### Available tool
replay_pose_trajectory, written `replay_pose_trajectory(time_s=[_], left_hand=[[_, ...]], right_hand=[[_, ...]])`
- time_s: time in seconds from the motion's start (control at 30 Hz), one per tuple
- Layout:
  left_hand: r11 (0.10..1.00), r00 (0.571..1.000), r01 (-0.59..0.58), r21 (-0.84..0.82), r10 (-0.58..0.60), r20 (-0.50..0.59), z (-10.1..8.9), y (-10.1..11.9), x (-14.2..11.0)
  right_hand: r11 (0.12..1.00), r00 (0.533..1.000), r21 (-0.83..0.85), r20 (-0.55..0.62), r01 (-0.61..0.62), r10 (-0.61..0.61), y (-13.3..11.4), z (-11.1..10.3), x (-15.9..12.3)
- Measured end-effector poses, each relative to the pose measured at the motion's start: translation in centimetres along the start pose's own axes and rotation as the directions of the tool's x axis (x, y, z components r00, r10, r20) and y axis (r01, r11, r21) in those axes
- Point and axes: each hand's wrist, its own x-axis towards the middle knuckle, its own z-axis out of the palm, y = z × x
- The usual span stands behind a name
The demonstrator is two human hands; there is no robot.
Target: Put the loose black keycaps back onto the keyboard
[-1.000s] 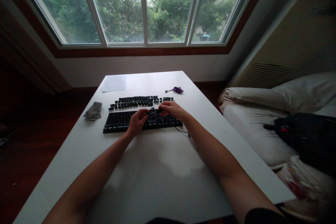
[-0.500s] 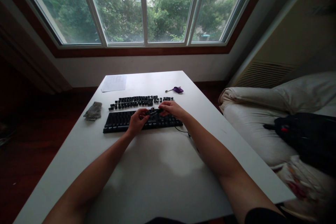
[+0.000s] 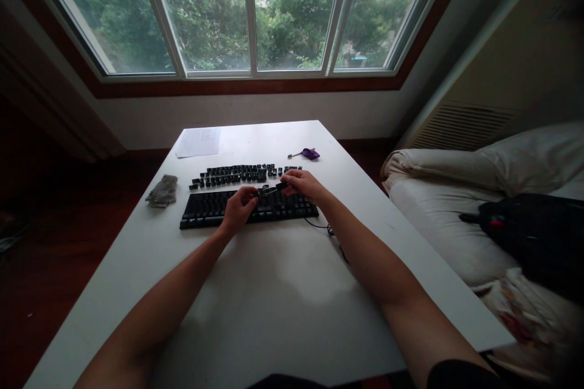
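A black keyboard (image 3: 210,209) lies on the white table, and both hands are over its middle and right part. My right hand (image 3: 301,185) is closed on the dark handle of a wire keycap puller (image 3: 270,191), whose thin metal wires point left. The fingers of my left hand (image 3: 239,205) are pinched at the wire end, on what looks like a small black keycap, mostly hidden by the fingertips. Behind the keyboard, loose black keycaps (image 3: 228,179) stand in uneven rows.
A grey cloth (image 3: 162,191) lies left of the keyboard. A paper sheet (image 3: 198,143) is at the far left corner. A purple-handled brush (image 3: 310,154) lies at the back right. The keyboard cable (image 3: 314,224) runs under my right forearm. A sofa (image 3: 433,213) stands beside the table.
My right hand has moved slightly up and right, away from my left. More of the puller's wires now shows between the hands.
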Motion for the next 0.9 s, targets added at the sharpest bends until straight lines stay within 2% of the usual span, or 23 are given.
replay_pose_trajectory(time_s=[0.6,0.9], left_hand=[[0.999,1.000,-0.026,0.036,0.026,0.018,0.2,-0.2,0.1],[0.998,0.998,-0.034,0.059,0.032,0.048,0.0,0.0,0.2]], right_hand=[[0.996,0.993,0.076,-0.115,0.042,-0.033,-0.3,-1.2,0.3],[0.972,0.980,0.223,-0.194,0.079,-0.035,1.0,-3.7,1.2]])
